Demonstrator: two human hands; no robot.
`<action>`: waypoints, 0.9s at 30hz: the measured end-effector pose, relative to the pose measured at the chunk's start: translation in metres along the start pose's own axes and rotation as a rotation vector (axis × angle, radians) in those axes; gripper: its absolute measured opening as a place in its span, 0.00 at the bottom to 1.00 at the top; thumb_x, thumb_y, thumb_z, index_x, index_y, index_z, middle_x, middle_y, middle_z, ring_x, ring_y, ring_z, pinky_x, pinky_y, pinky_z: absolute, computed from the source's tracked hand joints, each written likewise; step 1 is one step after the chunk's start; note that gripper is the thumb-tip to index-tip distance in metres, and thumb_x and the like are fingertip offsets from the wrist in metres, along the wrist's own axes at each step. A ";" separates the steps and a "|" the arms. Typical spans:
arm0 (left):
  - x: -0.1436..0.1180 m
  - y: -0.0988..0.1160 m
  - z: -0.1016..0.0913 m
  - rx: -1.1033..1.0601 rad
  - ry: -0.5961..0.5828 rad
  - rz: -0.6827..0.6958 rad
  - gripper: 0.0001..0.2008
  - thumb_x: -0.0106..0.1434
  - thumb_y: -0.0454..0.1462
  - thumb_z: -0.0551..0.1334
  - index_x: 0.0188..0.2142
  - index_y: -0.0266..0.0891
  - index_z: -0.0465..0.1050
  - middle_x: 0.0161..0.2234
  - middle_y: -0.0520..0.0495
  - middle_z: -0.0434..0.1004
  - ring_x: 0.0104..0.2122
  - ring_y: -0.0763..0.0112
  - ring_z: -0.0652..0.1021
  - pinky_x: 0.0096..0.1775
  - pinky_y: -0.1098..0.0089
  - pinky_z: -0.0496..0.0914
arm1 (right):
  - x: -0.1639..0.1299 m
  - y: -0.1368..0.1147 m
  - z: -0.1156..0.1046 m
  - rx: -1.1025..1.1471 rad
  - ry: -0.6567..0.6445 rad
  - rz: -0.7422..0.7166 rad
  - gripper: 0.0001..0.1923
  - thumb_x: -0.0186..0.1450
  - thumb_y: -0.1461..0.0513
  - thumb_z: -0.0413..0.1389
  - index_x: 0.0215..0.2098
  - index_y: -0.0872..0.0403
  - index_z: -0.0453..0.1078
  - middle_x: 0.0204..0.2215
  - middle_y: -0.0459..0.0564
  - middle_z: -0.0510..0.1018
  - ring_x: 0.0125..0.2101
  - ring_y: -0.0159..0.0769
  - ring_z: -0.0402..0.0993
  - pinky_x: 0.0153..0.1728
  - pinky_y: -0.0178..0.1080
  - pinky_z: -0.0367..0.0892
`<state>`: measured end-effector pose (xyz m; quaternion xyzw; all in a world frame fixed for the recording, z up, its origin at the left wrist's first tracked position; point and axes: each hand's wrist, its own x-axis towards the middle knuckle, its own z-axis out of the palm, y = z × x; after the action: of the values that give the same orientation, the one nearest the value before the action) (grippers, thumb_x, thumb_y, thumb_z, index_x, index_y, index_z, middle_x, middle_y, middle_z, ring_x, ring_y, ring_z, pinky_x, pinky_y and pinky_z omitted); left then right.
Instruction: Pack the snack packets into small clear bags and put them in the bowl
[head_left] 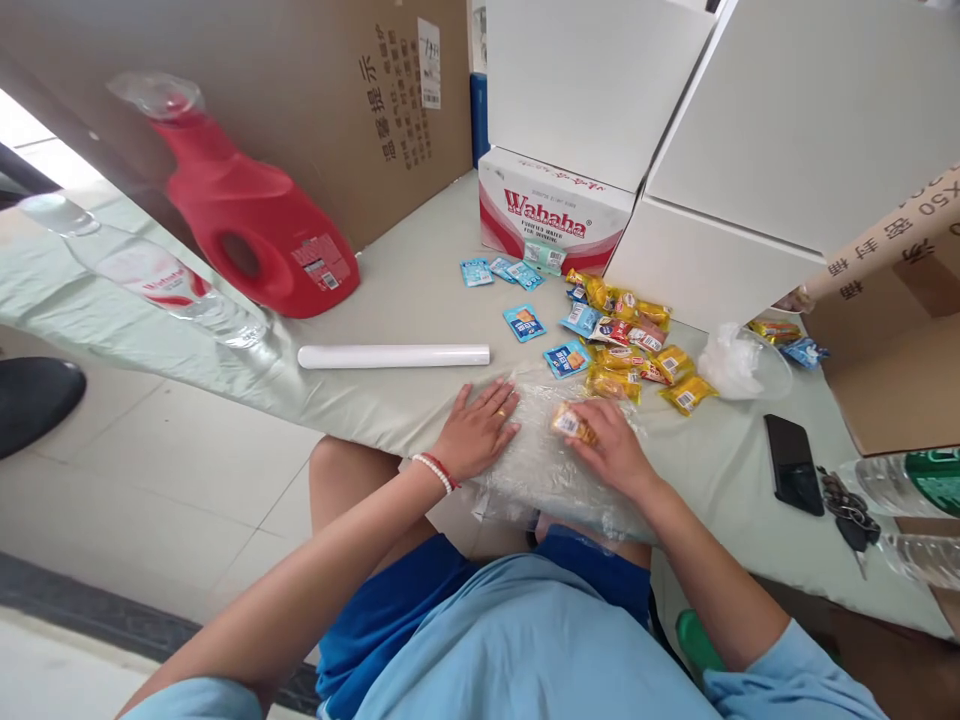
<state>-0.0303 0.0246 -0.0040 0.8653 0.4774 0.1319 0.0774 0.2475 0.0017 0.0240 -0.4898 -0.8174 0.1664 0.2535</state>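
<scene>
At the table's near edge, the left hand (478,428) lies flat and open on the plastic bag (540,465), pinning it so it cannot slide, while the right hand (611,445) pinches a yellow packet (572,423) over it, the packet pile (622,345) just behind.

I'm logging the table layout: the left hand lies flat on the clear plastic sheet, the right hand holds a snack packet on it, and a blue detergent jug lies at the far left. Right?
Not quite: in the head view the detergent jug is red, not blue. The left hand does lie flat on the clear plastic sheet, and the right hand holds a snack packet on it.
</scene>
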 end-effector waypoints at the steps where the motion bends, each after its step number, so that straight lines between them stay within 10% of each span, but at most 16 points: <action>1: -0.005 -0.003 0.003 0.008 -0.012 -0.024 0.27 0.77 0.46 0.49 0.71 0.45 0.60 0.72 0.41 0.59 0.72 0.55 0.61 0.71 0.40 0.44 | 0.000 -0.002 0.005 -0.023 -0.058 -0.014 0.23 0.71 0.54 0.57 0.64 0.47 0.69 0.54 0.58 0.74 0.56 0.52 0.69 0.59 0.56 0.68; 6: -0.016 -0.009 0.008 0.045 -0.008 -0.061 0.28 0.77 0.47 0.48 0.72 0.45 0.58 0.73 0.43 0.57 0.72 0.56 0.60 0.71 0.40 0.45 | 0.025 0.009 0.004 -0.092 -0.165 -0.063 0.23 0.73 0.51 0.56 0.60 0.53 0.72 0.52 0.60 0.76 0.53 0.51 0.70 0.56 0.52 0.69; 11: -0.014 -0.006 0.004 0.072 -0.021 -0.074 0.27 0.77 0.48 0.48 0.72 0.47 0.60 0.73 0.46 0.58 0.72 0.57 0.61 0.71 0.43 0.48 | 0.115 0.037 -0.015 -0.358 0.010 0.009 0.25 0.75 0.55 0.49 0.64 0.58 0.70 0.57 0.63 0.74 0.59 0.54 0.65 0.62 0.53 0.62; 15: -0.015 -0.006 0.002 0.081 -0.017 -0.076 0.27 0.77 0.48 0.49 0.71 0.49 0.61 0.72 0.47 0.59 0.72 0.57 0.62 0.71 0.43 0.51 | 0.173 0.061 -0.012 -0.572 -0.174 0.084 0.30 0.72 0.58 0.53 0.70 0.58 0.63 0.71 0.62 0.61 0.69 0.56 0.54 0.67 0.55 0.53; 23: -0.016 -0.007 0.006 0.013 0.030 -0.081 0.27 0.76 0.49 0.50 0.70 0.47 0.63 0.72 0.47 0.60 0.71 0.58 0.63 0.71 0.43 0.50 | 0.181 0.093 -0.039 -0.746 -0.171 0.226 0.29 0.77 0.49 0.42 0.45 0.58 0.81 0.49 0.66 0.80 0.58 0.56 0.66 0.59 0.53 0.60; 27: -0.016 -0.008 0.006 0.008 0.041 -0.086 0.27 0.76 0.48 0.50 0.70 0.46 0.63 0.72 0.46 0.60 0.71 0.57 0.63 0.71 0.43 0.50 | 0.207 0.092 -0.032 -0.718 -0.163 0.197 0.20 0.76 0.58 0.46 0.53 0.56 0.78 0.50 0.63 0.79 0.57 0.54 0.66 0.52 0.48 0.66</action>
<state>-0.0431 0.0156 -0.0143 0.8414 0.5162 0.1442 0.0695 0.2511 0.2287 0.0539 -0.6089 -0.7901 -0.0686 -0.0175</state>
